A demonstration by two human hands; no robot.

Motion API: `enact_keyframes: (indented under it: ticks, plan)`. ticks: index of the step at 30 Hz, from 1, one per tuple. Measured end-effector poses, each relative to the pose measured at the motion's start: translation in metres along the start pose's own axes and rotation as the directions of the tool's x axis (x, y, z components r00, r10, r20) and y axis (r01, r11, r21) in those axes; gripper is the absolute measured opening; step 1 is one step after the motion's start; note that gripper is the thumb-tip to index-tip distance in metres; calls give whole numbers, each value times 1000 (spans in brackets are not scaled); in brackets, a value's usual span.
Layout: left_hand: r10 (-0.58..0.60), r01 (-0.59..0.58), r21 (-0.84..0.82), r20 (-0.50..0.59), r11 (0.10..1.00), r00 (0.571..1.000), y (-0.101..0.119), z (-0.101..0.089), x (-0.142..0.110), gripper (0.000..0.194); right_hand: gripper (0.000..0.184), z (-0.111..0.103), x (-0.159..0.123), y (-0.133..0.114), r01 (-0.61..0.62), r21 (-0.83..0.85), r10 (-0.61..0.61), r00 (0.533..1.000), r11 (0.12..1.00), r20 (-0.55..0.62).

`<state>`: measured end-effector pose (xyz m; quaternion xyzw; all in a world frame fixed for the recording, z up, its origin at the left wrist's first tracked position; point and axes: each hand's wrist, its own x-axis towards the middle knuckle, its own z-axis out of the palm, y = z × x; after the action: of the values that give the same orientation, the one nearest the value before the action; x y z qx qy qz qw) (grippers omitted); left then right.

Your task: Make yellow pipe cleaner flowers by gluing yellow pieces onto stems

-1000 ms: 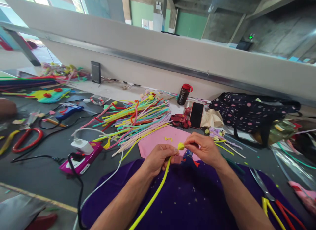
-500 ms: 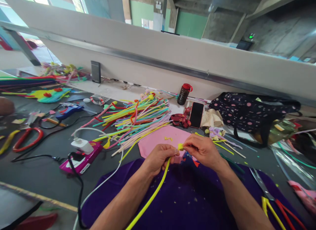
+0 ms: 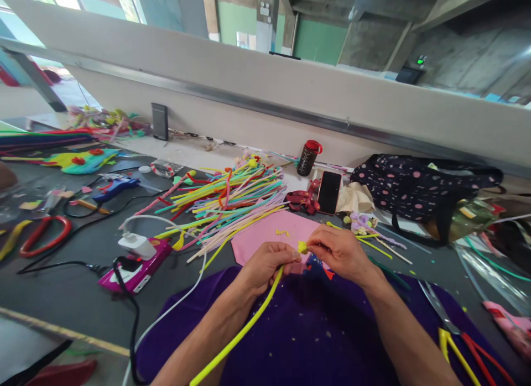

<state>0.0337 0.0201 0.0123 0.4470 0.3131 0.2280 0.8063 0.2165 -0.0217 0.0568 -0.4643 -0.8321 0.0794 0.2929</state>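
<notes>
A long yellow pipe cleaner [image 3: 249, 335] runs up from the lower edge of the view into my left hand [image 3: 269, 264], whose fingers are closed around it. Its upper end forms a small yellow bunch [image 3: 302, 246] between my two hands. My right hand [image 3: 341, 252] pinches the side of that bunch with thumb and forefinger. Both hands are over the front edge of a pink sheet [image 3: 253, 234], where a short bent yellow piece [image 3: 282, 232] lies. Dark purple cloth [image 3: 307, 330] covers the space beneath my forearms.
A pile of coloured pipe cleaners [image 3: 232, 195] lies beyond my left hand. Scissors [image 3: 443, 314] rest at the right. A magenta power strip [image 3: 153, 264] with cables sits at the left. Behind are a phone [image 3: 329, 192], a bottle [image 3: 308, 158] and a dotted bag [image 3: 418, 187].
The lower part of the yellow pipe cleaner has swung to the left. Both hands keep nearly the same place and grip at the yellow bunch.
</notes>
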Motion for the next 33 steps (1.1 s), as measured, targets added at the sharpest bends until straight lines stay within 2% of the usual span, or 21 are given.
enact_keyframes:
  ticks: [6,10,12,16,19,24,30,33]
  plan:
    - [17,-17,-28,9,999,1000,-5,-3,2,18,12,2,1,1,-5,-3,5,1000,1000,-18]
    - [42,-42,-54,-5,998,999,-5,-5,3,19,16,1,0,1,34,76,-29,997,997,-77]
    - [31,-32,-109,-4,994,999,-2,-4,2,17,19,-2,-2,1,14,121,1,993,993,-120]
    - [-19,48,-273,106,961,994,5,-2,-1,13,21,-6,-6,1,-91,211,133,972,973,-195]
    - [-41,111,-360,197,927,980,6,-2,-3,11,20,-5,-6,0,-109,260,163,967,959,-197]
    - [-39,130,-391,232,911,972,3,-4,-2,10,22,-3,-2,-4,-81,287,142,970,954,-199]
    - [-57,140,-386,220,912,974,3,-2,-1,10,32,-2,0,-10,45,178,-18,989,983,-150]
    - [-56,136,-384,212,913,976,3,-1,-1,11,33,0,1,-11,68,140,-49,989,988,-140]
